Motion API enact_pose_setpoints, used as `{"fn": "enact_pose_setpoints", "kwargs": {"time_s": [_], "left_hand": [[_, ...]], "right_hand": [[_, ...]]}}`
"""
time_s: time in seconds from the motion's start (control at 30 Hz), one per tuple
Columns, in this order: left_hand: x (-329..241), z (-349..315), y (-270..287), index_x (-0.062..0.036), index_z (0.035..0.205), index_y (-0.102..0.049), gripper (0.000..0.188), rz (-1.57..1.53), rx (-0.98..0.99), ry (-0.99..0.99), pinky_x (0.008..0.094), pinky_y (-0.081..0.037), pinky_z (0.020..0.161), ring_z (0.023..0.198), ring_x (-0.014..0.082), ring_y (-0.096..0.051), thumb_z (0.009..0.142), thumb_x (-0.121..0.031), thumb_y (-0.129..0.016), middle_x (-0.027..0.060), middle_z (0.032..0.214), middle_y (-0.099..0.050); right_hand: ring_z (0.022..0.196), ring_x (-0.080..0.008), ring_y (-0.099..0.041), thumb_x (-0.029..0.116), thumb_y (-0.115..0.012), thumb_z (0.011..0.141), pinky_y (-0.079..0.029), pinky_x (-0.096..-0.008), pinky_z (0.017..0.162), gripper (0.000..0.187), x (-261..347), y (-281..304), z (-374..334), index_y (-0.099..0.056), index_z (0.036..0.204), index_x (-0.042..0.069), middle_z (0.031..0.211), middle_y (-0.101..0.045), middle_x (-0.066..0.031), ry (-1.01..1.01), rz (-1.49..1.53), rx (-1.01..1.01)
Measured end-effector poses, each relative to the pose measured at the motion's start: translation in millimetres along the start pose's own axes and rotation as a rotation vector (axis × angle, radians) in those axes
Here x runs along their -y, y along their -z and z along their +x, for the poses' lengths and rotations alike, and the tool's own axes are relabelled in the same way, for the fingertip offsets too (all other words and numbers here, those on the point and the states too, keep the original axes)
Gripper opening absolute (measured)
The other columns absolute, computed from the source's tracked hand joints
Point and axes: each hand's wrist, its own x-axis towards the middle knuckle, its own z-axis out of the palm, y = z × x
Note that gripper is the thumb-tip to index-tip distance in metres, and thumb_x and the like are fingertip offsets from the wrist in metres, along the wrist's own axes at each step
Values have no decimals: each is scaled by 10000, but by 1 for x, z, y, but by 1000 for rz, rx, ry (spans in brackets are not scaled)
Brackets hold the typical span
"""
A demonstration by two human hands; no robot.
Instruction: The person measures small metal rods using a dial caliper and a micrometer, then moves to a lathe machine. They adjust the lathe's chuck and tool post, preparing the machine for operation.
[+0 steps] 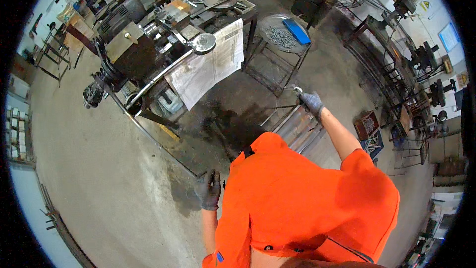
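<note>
My left hand (210, 192), in a grey work glove, is low in the middle with its fingers stretched out. It is beside the near end of a long thin metal rod (153, 139) that slopes down from the machine at the left; whether it touches the rod is unclear. Farther right, my right hand (312, 103), gloved too, is closed on a small shiny metal part (298, 90) whose exact kind is too small to tell. That hand is above the far end of a slatted metal bench (299, 128), close to a stool with a round tray (270, 22).
Small metal parts (280, 37) and a blue box (296, 31) lie on the round tray. A greasy machine (131, 52) with a hanging paper sheet (210, 64) stands ahead. At the right are drill presses (439, 92) and a bin of metal pieces (367, 125).
</note>
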Motion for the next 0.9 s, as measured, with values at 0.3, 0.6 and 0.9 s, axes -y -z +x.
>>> {"fn": "enact_pose_setpoints", "kwargs": {"time_s": [0.3, 0.6, 0.9], "left_hand": [[-13, 102, -21, -12, 889, -658, 140, -206, -147, 394, 286, -475, 638, 712, 192, -619, 782, -101, -649, 116, 817, -649], [-63, 320, -98, -5, 1012, -628, 217, -373, -12, 648, 253, -481, 669, 735, 113, -610, 827, -118, -620, 65, 801, -658], [-89, 440, -144, 63, 952, -620, 199, -380, 89, 783, 280, -507, 669, 717, 161, -629, 832, -92, -587, 121, 783, -657]], "right_hand": [[482, -134, -444, 472, -612, 783, -336, -278, 439, 443, 40, 41, 198, -596, 713, 36, 612, -552, -67, 27, 199, -110], [814, -274, -602, 338, -661, 694, -462, -358, 740, 438, -12, 79, 497, -631, 949, -18, 867, -653, -154, 30, -269, -358], [819, -385, -607, 441, -623, 701, -473, -412, 727, 454, 57, 76, 607, -668, 819, 5, 832, -629, -237, 34, -468, -237]]}}
